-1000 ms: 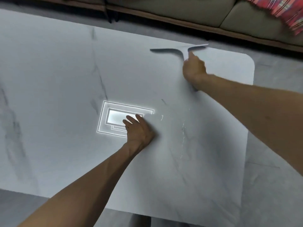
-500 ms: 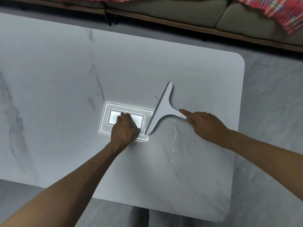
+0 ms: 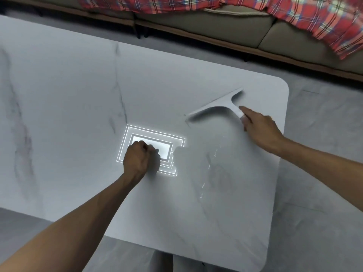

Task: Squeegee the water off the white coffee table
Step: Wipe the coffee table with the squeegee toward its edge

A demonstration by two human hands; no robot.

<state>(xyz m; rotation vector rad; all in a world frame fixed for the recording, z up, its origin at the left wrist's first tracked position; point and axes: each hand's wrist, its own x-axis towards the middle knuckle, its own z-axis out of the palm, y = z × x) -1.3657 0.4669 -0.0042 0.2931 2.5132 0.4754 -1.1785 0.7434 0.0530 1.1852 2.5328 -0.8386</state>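
The white coffee table (image 3: pixel 78 107) has a marble-veined top that fills most of the view. My right hand (image 3: pixel 261 128) grips the handle of a white squeegee (image 3: pixel 218 108), index finger stretched along the handle. Its blade lies on the table's far right part, slanting from lower left to upper right. A thin streak of water drops (image 3: pixel 208 169) runs down the tabletop below the blade. My left hand (image 3: pixel 139 160) rests on the table's middle as a fist, knuckles down, holding nothing.
A bright rectangular reflection of a ceiling light (image 3: pixel 157 146) shines on the tabletop by my left hand. Beyond the table stands a beige sofa (image 3: pixel 225 26) with a red plaid blanket (image 3: pixel 314 14). Grey floor (image 3: pixel 318 193) lies to the right of the table's edge.
My right hand swept the squeegee from the table's far edge toward the middle, then back out to the right and turned the blade. My left hand's fingers curled into a fist.
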